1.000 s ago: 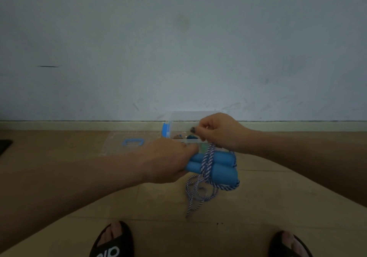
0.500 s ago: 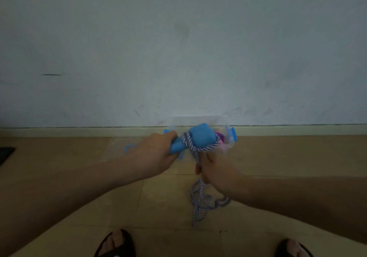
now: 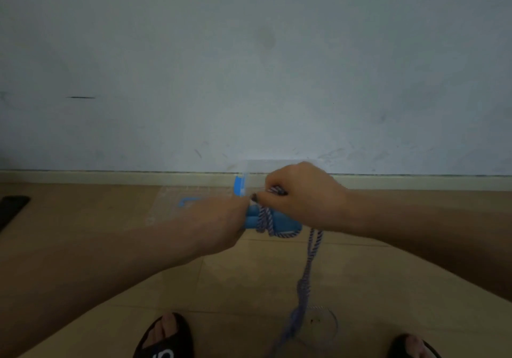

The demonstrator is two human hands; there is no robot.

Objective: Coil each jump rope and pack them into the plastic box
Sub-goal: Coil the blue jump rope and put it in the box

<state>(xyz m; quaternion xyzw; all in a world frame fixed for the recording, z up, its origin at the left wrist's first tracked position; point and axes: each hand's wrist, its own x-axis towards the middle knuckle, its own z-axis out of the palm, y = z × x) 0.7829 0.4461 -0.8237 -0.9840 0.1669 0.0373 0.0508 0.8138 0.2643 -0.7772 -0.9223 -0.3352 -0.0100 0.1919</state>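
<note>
My left hand (image 3: pixel 219 222) grips the two blue foam handles (image 3: pixel 285 223) of a jump rope, held side by side and pointing right. A striped blue-and-white rope (image 3: pixel 264 220) is wound around the handles. My right hand (image 3: pixel 302 194) sits just above them and pinches a loop of that rope. The free length of rope (image 3: pixel 306 271) hangs from the handles down to the floor between my feet. The clear plastic box (image 3: pixel 249 173) with a blue latch stands by the wall, mostly hidden behind my hands.
The box's clear lid (image 3: pixel 177 208) with a blue handle lies flat on the tiled floor left of the box. A dark object (image 3: pixel 11 208) lies at the far left edge. My sandalled feet (image 3: pixel 164 335) are at the bottom. A wall closes off the back.
My right hand has come up from below the handles to above them, carrying the rope over. The hanging rope has stretched out into a long tail. The handles dropped slightly lower.
</note>
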